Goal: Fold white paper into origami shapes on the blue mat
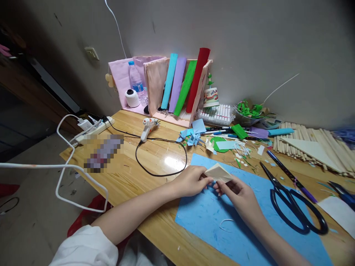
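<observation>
A folded piece of cream paper (218, 172) is held up between both hands, above the blue mat (199, 221). My left hand (195, 180) pinches its left corner with thumb and fingers. On the other side, my right hand (235, 189) grips the lower right edge, its thumb pressed to the paper. Just beyond the mat's far edge sits a small cream folded paper piece (209, 145), beside blue folded paper shapes (195, 139). A short white string (226, 224) curls on the mat below the hands.
Large black scissors (291, 201) and a purple pen (294, 179) lie to the right. Farther back are a glue gun (147, 127) with its looping black cord, paper rolls (181, 85), a marker box (217, 114) and wooden sticks (307, 140). A power strip (95, 131) sits at the left edge.
</observation>
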Demonstrator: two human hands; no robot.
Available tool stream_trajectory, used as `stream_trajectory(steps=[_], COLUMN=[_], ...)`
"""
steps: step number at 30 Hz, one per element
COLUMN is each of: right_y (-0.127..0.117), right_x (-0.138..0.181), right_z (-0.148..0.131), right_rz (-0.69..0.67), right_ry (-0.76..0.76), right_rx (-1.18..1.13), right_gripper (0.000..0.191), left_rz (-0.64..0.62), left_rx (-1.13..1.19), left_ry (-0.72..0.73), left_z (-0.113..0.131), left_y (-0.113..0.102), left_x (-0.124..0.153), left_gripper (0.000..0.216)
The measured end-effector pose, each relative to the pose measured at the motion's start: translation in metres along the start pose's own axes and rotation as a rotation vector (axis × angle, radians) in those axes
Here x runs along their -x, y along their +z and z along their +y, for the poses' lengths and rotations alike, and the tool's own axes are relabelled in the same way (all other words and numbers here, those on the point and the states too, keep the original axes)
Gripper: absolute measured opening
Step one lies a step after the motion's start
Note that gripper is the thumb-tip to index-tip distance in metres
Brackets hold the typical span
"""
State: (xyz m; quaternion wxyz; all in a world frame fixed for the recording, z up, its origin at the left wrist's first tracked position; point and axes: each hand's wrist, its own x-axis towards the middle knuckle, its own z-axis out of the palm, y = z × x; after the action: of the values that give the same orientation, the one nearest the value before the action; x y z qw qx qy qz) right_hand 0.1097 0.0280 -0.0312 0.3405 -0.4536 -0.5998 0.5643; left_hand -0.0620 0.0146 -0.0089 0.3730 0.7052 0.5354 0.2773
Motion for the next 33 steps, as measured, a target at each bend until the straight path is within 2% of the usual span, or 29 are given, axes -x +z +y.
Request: stream_trajectory(steps=[4, 9, 17, 19, 25, 33], right_y=[0.000, -0.001, 0.002, 0.003, -0.001, -0.004], right_x=[0.000, -0.002, -0.002, -0.002, -0.004, -0.002], right_z=[0.002, 0.002, -0.007, -0.008, -0.006, -0.004], right_rz=[-0.060, -0.112, -0.148, -0.121, 0.109, 0.111], right_ry=[0.002, -0.005, -0.011, -0.033, -0.112, -0.228], right_rx=[-0.014, -0.086, -0.151, -0.159, -0.175, 0.048], right_gripper=[0.024, 0.024, 0.026, 0.024, 0.021, 0.027], left_rz=[-0.017, -0.041, -0.008, -0.022, -0.103, -0.071], left_rx=[-0.037, 0.029, 0.411, 0.430, 0.317, 0.246], left_ry=[0.022, 0.002, -0.094, -0.127, -0.165, -0.110], left_z=[0.002, -0.004, -0.004, -0.002, 0.003, 0.006], left_y=[-0.002, -0.003, 0.001, 0.000, -0.002, 0.002], left_x=[0.001, -0.002, -0.006, -0.008, -0.009, -0.007], left_gripper=[0.017, 0.018, 0.021, 0.022, 0.022, 0.029])
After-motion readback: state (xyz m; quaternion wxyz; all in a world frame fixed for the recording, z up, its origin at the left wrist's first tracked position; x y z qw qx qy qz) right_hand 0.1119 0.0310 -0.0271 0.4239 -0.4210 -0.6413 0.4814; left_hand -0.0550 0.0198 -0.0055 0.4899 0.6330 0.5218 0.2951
